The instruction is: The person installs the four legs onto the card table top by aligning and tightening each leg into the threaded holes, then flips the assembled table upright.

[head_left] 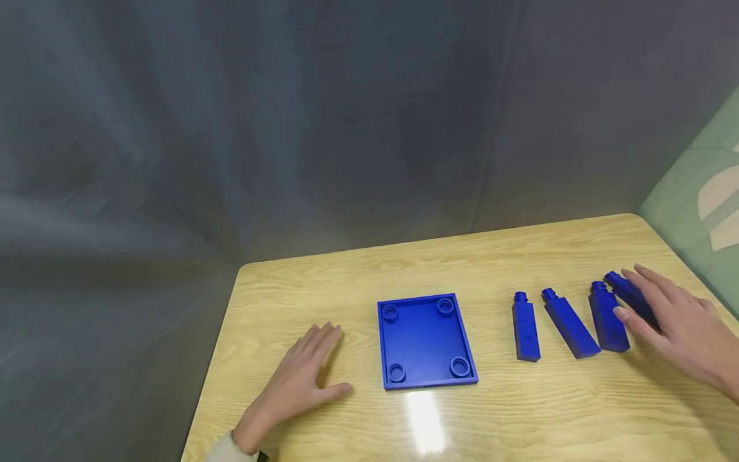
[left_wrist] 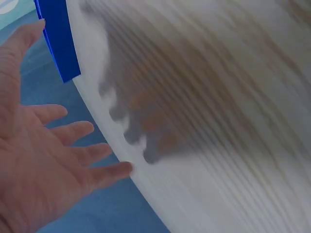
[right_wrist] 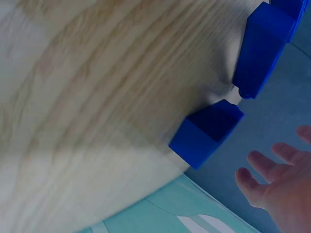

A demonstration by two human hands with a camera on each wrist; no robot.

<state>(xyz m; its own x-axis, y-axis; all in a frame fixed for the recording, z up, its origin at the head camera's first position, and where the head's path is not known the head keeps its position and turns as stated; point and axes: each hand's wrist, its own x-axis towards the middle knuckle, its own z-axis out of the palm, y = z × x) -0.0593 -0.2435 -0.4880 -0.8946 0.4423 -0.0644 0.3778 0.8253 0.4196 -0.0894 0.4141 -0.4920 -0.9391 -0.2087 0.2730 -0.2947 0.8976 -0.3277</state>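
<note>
A square blue tray-like base (head_left: pixel 424 340) lies on the table, with a round socket in each corner. To its right, several blue square legs with threaded ends lie in a row: one leg (head_left: pixel 525 328), a slanted leg (head_left: pixel 570 324), a third leg (head_left: pixel 609 319) and the rightmost leg (head_left: pixel 635 296). My right hand (head_left: pixel 681 321) hovers over the rightmost leg, partly hiding it, fingers spread; the right wrist view shows that leg (right_wrist: pixel 206 133) apart from the fingertips. Left of the base, my left hand (head_left: pixel 300 378) is spread with nothing in it.
The wood-grain table (head_left: pixel 323 289) has rounded far corners. A dark grey curtain (head_left: pixel 369 128) hangs behind and to the left of it. At the right stands a light green panel (head_left: pixel 693 186) with pale shapes. A bright reflection lies in front of the base.
</note>
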